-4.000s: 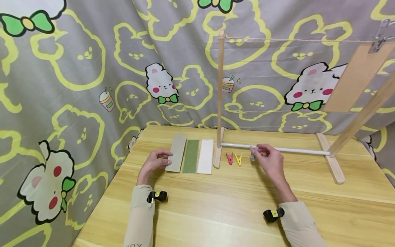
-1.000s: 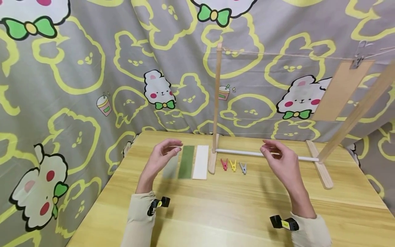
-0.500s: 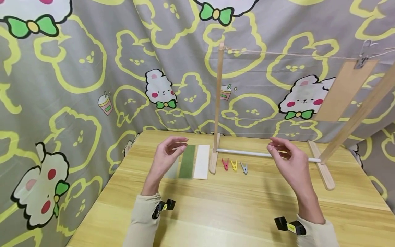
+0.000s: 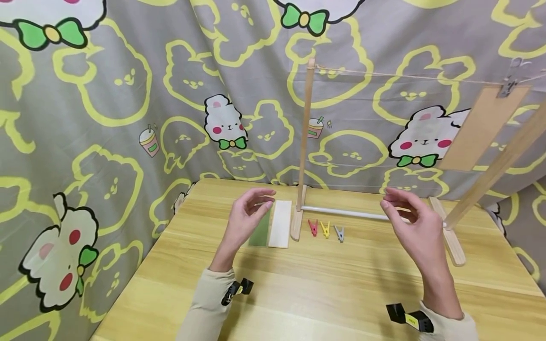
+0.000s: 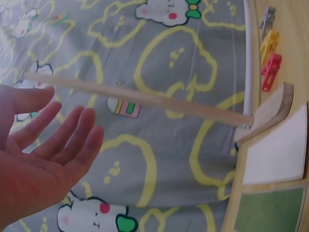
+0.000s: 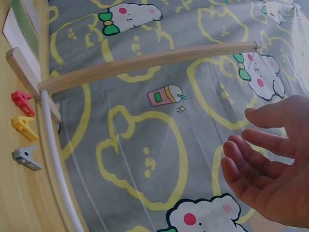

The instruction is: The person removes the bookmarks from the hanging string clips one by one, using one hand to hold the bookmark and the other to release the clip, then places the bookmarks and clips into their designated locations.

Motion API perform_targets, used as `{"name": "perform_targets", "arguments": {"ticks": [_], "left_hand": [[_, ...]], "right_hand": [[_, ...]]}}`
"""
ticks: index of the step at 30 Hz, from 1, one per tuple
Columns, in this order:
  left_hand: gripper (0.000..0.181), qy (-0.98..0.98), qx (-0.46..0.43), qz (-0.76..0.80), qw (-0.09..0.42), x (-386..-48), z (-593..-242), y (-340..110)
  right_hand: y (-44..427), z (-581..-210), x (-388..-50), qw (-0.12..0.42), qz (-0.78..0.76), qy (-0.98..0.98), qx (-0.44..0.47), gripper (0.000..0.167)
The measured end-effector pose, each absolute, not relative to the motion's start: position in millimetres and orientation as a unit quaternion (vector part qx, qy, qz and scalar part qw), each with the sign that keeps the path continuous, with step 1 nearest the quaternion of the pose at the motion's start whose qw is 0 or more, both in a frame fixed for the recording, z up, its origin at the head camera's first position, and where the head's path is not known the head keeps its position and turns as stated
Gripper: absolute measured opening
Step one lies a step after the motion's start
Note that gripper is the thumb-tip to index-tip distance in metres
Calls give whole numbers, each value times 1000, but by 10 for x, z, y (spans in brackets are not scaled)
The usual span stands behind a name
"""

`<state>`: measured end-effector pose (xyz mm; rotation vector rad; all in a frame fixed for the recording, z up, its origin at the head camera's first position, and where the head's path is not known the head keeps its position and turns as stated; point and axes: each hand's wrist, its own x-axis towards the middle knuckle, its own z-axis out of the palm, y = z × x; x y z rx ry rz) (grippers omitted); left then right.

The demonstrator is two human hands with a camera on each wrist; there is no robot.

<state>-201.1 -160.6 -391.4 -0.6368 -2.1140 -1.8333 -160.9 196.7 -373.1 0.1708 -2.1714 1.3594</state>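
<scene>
Held above the table, my left hand (image 4: pixel 249 220) has loosely bent fingers and nothing in them. It hovers over a green card (image 4: pixel 259 234) and partly covers it; a white card (image 4: pixel 280 225) lies just right of that. The grey card is hidden in the head view. My right hand (image 4: pixel 415 232) is also raised and holds nothing, its fingers relaxed, right of the clothespins. A red clothespin (image 4: pixel 313 228), a yellow clothespin (image 4: pixel 325 229) and a grey-blue clothespin (image 4: pixel 339 233) lie in a row on the wood.
A wooden frame with a left post (image 4: pixel 305 137), a right post (image 4: pixel 496 166) and a white bottom rod (image 4: pixel 345 211) stands at the back. From its string (image 4: pixel 396 76), a metal clip (image 4: pixel 509 85) holds a tan card (image 4: pixel 486 128). A patterned curtain (image 4: pixel 179 85) hangs behind the table (image 4: pixel 307 289).
My right hand has let go of the grey-blue clothespin, which now lies beside the yellow one. Both hands have risen from the table. My left hand has shifted right from the grey card.
</scene>
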Motion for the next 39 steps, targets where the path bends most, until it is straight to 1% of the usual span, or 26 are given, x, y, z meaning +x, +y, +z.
{"name": "perform_targets", "arguments": {"ticks": [6,14,21,30,36,39], "left_hand": [[28,-715,-254,-638,133,-2051,-3943,-1457],[32,-682,-325,-646,113,-2130,-3898,-1132],[29,-665,-337,-659,105,-2149,-3857,-857],[29,-645,-353,-672,88,-2221,-3806,-553],[31,-633,-366,-677,81,-2273,-3784,-357],[32,-636,-372,-672,75,-2296,-3779,-245]], "right_hand": [[2046,-3686,-1591,296,524,-797,58,33],[2183,-3620,-1560,319,517,-791,73,37],[2335,-3569,-1526,335,518,-781,98,39],[2520,-3456,-1441,356,505,-781,96,40],[2632,-3375,-1423,378,483,-779,132,41],[2688,-3349,-1408,378,482,-779,133,41]]}}
